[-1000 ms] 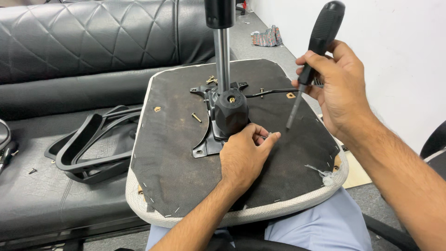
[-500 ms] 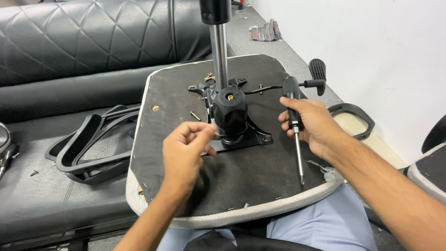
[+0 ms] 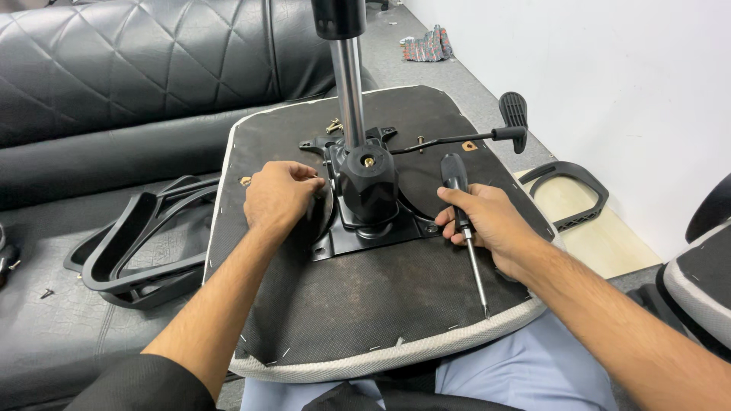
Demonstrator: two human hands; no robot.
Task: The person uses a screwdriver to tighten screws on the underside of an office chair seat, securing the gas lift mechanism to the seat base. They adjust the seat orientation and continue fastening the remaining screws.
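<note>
An upturned chair seat (image 3: 365, 312) with a dark fabric underside rests on my lap. A black metal mechanism plate (image 3: 365, 237) with a black knob housing (image 3: 369, 183) and a chrome gas cylinder (image 3: 348, 84) stands at its middle. My left hand (image 3: 278, 196) is curled at the plate's left edge, fingertips touching it; what it pinches is hidden. My right hand (image 3: 487, 222) rests on the seat right of the plate, gripping a black-handled screwdriver (image 3: 461, 209), shaft pointing toward me. Loose brass screws (image 3: 333, 124) lie behind the cylinder.
A black lever with a paddle handle (image 3: 515, 114) sticks out to the right. A black leather sofa (image 3: 91, 99) holds a plastic armrest (image 3: 129, 243) at left. Another armrest (image 3: 567, 190) lies on the floor at right, by a white wall. A second chair seat (image 3: 704, 281) edges in far right.
My left hand moved from in front of the plate to its left edge. My right hand lowered the screwdriver and came to rest on the seat beside the plate.
</note>
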